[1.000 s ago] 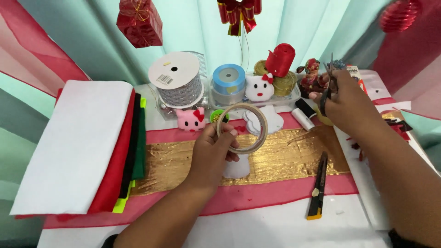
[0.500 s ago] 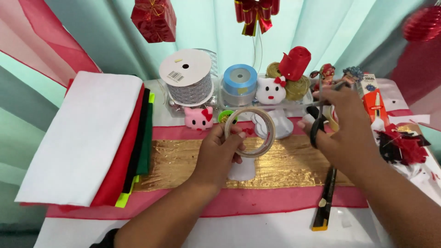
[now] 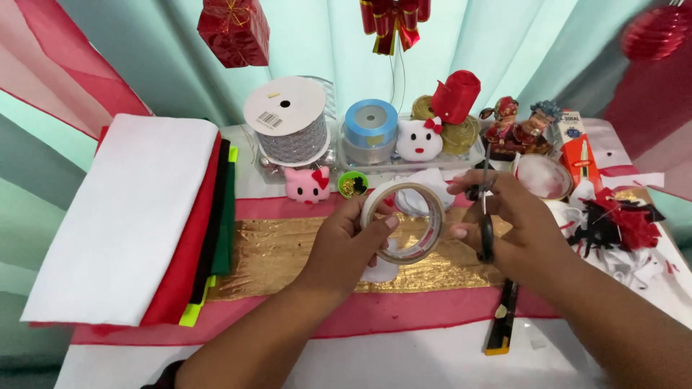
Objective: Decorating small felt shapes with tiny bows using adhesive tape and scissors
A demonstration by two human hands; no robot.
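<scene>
My left hand [image 3: 344, 248] grips a roll of clear tape [image 3: 404, 222], holding it upright over a gold cloth strip [image 3: 288, 252]. My right hand [image 3: 515, 230] holds black-handled scissors [image 3: 484, 216] with the blades pointing up, and its fingertips touch the roll's right edge. The two hands meet at the tape above the middle of the table.
A stack of white, red, black and green felt sheets [image 3: 137, 216] lies at the left. Ribbon spools [image 3: 288, 119], a blue tape roll [image 3: 370, 128], small cat figurines [image 3: 306, 184] and ornaments line the back. A black and yellow utility knife [image 3: 502, 324] lies near the front right.
My right hand has brought the scissors from the back right of the table over to the tape roll. The left hand has kept the roll raised in about the same place.
</scene>
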